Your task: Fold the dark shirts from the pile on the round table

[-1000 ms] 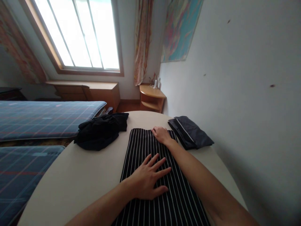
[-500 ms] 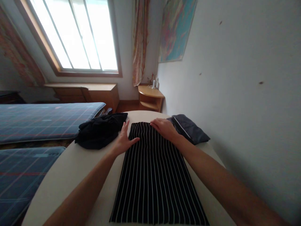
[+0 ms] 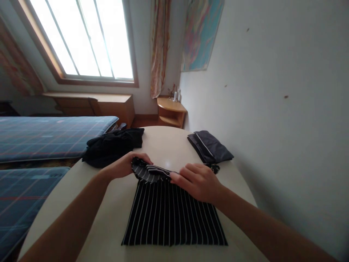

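Observation:
A black garment with thin white stripes lies flat on a round pale table. Its far edge is lifted and curled back toward me. My left hand is closed on the left end of that lifted edge. Closed over the right end of the same edge is my right hand, knuckles up. Both forearms reach in from the bottom of the view.
A crumpled black garment sits at the table's far left. A folded dark grey garment lies at the far right, near the wall. Blue plaid mattresses are on the left; a wooden corner shelf stands behind the table.
Both hands went to the striped garment's far edge, closed on it and pulled it up and back toward me. The cloth now reaches less far across the table.

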A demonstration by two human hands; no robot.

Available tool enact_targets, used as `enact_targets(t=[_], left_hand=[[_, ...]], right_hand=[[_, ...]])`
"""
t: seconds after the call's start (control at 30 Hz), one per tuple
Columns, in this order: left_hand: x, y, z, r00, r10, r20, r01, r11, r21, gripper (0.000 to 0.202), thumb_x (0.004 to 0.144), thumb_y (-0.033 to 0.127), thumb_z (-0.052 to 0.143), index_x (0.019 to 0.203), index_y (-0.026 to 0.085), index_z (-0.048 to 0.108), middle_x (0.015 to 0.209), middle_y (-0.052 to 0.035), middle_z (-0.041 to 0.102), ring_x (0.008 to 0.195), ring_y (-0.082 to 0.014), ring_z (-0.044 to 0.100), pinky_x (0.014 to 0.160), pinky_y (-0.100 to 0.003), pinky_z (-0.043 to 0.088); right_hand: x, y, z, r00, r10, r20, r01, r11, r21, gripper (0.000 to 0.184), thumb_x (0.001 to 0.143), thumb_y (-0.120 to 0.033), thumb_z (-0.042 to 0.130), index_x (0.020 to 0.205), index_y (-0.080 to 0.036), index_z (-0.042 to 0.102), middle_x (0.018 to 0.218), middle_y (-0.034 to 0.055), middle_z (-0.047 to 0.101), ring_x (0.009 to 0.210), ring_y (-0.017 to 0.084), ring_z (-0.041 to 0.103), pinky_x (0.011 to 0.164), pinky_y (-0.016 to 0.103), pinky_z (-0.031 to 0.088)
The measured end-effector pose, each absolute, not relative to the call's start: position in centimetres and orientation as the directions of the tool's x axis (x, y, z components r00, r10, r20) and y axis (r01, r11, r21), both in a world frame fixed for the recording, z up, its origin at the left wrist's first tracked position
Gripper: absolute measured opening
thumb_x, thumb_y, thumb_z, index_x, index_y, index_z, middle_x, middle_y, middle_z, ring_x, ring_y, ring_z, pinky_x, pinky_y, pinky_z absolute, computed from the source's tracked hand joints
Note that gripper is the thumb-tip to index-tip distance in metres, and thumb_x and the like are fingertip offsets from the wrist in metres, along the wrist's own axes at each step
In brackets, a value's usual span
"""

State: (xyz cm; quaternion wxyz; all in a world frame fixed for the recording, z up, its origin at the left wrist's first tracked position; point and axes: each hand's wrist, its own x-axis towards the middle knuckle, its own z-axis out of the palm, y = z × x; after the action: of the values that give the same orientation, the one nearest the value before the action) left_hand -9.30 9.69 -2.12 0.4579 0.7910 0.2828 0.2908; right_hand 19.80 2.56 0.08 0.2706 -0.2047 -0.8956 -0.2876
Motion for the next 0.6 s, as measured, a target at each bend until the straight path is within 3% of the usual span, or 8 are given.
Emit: enact_targets(t=[0.07,0.23,0.4,0.6], left_hand=[[-9.5,7.8,-1.7,0.711,0.669,0.218,0.162,-0.457,0.875,0.015,0.087,0.029,0.067,0.093,0.016,0.074,0.106,-0.0108,0.07,0.102,-0.0256,0.066,0.091,-0.037,0.052],[-10.3,3.9,-3.5,0.747,0.651,0.135,0.304,-0.515,0.802,0.023,0.086,0.022,0.067,0.108,0.019,0.071,0.119,-0.0106,0.067,0.115,-0.0246,0.061,0.103,-0.039,0.046],[-11.2,2.0,-6.4,0.706,0.704,0.074,0.392,-0.476,0.787,0.012,0.082,0.019,0.069,0.094,0.021,0.071,0.122,-0.0078,0.067,0.125,-0.024,0.056,0.109,-0.042,0.041],[-10.6,1.2,-7.0,0.7,0.71,0.078,0.412,-0.491,0.768,0.022,0.076,0.006,0.063,0.087,0.023,0.072,0.117,-0.0058,0.069,0.127,-0.0234,0.054,0.112,-0.043,0.038]], right_hand=[[20.1,0.4,-0.3,-0.786,0.246,0.567,0.515,0.767,0.382,0.015,0.102,-0.028,0.051,0.1,-0.02,0.062,0.068,-0.0027,0.058,0.062,0.012,0.048,0.057,0.031,0.03],[20.2,-3.6,-2.9,-0.809,0.35,0.472,0.523,0.796,0.306,0.012,0.1,-0.022,0.052,0.105,-0.019,0.062,0.07,-0.0012,0.059,0.061,0.014,0.05,0.056,0.033,0.03],[20.1,-5.5,-5.8,-0.802,0.394,0.448,0.54,0.799,0.265,0.011,0.099,-0.02,0.05,0.102,-0.018,0.061,0.07,-0.0005,0.059,0.061,0.015,0.05,0.054,0.033,0.027],[20.3,-6.0,-6.8,-0.818,0.393,0.42,0.526,0.808,0.266,0.014,0.099,-0.019,0.049,0.105,-0.017,0.061,0.072,0.0003,0.061,0.062,0.015,0.052,0.056,0.033,0.029]])
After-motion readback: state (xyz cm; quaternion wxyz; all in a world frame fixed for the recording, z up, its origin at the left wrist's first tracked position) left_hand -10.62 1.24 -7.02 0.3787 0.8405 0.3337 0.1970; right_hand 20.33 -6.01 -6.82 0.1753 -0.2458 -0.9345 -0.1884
